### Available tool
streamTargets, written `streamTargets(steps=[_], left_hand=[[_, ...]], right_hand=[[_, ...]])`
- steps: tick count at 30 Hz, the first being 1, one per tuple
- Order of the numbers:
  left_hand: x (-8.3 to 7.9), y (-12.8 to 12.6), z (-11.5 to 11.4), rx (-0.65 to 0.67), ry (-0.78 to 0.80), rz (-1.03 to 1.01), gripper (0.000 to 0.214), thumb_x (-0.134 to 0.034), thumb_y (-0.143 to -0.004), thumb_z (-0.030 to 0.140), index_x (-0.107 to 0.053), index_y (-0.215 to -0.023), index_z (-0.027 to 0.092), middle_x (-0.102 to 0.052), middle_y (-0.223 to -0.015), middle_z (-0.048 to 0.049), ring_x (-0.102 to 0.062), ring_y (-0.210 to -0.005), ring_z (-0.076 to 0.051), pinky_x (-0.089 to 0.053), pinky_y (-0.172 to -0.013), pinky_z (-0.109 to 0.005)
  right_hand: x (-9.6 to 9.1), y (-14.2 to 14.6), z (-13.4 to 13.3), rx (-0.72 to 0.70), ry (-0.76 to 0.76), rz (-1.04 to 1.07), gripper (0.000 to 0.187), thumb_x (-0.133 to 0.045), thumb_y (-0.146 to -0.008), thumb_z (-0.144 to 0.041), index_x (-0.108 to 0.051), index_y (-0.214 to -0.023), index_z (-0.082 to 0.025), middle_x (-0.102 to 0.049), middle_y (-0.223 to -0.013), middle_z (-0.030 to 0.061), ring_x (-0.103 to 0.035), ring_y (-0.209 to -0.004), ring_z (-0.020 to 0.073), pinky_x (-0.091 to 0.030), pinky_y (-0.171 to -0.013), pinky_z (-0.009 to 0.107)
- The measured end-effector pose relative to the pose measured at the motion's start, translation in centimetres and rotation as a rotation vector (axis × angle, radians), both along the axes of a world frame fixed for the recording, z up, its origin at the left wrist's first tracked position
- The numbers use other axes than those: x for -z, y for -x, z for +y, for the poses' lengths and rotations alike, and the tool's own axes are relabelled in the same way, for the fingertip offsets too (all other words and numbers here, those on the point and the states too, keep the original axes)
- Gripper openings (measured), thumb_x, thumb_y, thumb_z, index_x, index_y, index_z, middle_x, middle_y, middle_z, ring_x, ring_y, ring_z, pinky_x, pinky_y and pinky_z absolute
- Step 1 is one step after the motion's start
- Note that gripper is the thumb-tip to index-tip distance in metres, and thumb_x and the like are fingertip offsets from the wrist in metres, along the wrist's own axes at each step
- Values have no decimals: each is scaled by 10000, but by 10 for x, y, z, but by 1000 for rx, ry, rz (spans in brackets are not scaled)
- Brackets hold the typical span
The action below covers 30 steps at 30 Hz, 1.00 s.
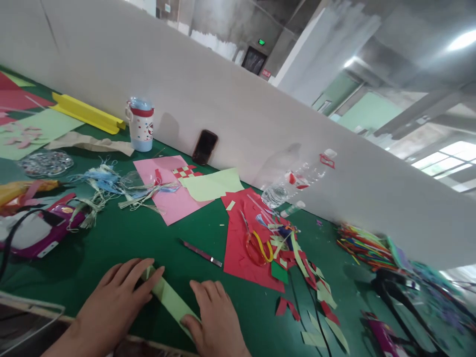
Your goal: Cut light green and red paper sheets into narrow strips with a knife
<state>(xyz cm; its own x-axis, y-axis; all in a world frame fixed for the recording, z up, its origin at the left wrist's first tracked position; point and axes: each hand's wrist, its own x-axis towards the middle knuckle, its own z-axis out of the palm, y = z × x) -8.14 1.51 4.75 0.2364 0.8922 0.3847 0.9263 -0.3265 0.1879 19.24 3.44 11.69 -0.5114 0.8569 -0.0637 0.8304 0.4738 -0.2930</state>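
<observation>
Pale green strip (170, 300) runs between left hand (121, 292), pinching one end, and right hand (220, 317), thumb on the other, grip unclear; uneven pull could crease it.

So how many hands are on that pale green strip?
2. The left hand is at the far end of the pale green strip; the right hand is at its near end. No other hands show.
</observation>
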Motion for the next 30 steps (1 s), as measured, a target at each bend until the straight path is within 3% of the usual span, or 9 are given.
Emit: streamTargets(steps=[6, 12, 18, 21, 23, 26, 28, 30], left_hand=[[-15, -1, 16, 39, 146, 42, 304, -573, -894, 127, -763, -1021, 327, -776, -1308, -36, -673, -1242, -277, -481, -980, -421], [-18, 5, 30, 75, 270, 11, 296, -611, -876, 175, -752, -1086, 329, -802, -1105, -27, -700, -1106, -253, -455, -962, -408], [-34, 15, 44, 137, 303, -134, 159, -603, -960, 391, -752, -995, 348, -789, -1077, -2, -720, -1045, -221, -497, -937, -365], [-44, 13, 52, 100, 273, -250, 248, -586, -970, 528, -747, -1015, 345, -786, -1091, -14, -732, -1062, -237, -545, -944, -366], [-50, 7, 56, 14, 224, -345, 375, -575, -958, 613, -726, -1175, 347, -753, -1245, -50, -705, -1196, -283, -567, -997, -413], [-55, -9, 56, -146, 154, -503, 613, -571, -939, 688, -595, -1421, 310, -604, -1487, -132, -632, -1345, -358, -590, -1024, -515], [-57, -23, 53, -208, 144, -614, 711, -571, -922, 727, -537, -1458, 261, -586, -1479, -175, -671, -1280, -364, -628, -949, -520], [-59, -39, 50, -195, 184, -721, 734, -554, -909, 764, -551, -1412, 229, -668, -1349, -172, -735, -1166, -331, -654, -893, -477]], right_hand=[[5, 2, -9, 158, 144, 58, 390, -735, -900, -154, -718, -1272, -273, -768, -1094, 68, -673, -1023, 326, -473, -837, 406], [-1, 7, -7, 195, 145, 88, 230, -733, -922, -167, -726, -1132, -260, -747, -1162, 71, -656, -1100, 319, -467, -886, 405], [0, 8, -4, 188, 189, 128, 270, -740, -930, -215, -731, -1200, -222, -747, -1232, 114, -640, -1188, 341, -469, -975, 425], [0, 6, 3, 251, 274, 326, 118, -742, -878, -162, -742, -991, -197, -761, -1125, 118, -658, -1132, 322, -445, -997, 407], [0, 2, 9, 329, 313, 477, 68, -723, -869, -136, -706, -871, -201, -759, -978, 77, -680, -1002, 268, -446, -925, 348], [-1, -5, 19, 424, 329, 621, 164, -660, -952, -206, -656, -788, -205, -711, -813, 19, -661, -810, 188, -433, -764, 269], [-3, -9, 25, 453, 358, 719, 265, -584, -1024, -303, -657, -791, -200, -704, -784, 12, -651, -747, 164, -436, -689, 238], [-6, -10, 28, 458, 403, 807, 356, -531, -1053, -429, -675, -831, -191, -721, -790, 23, -647, -703, 157, -451, -629, 226]])
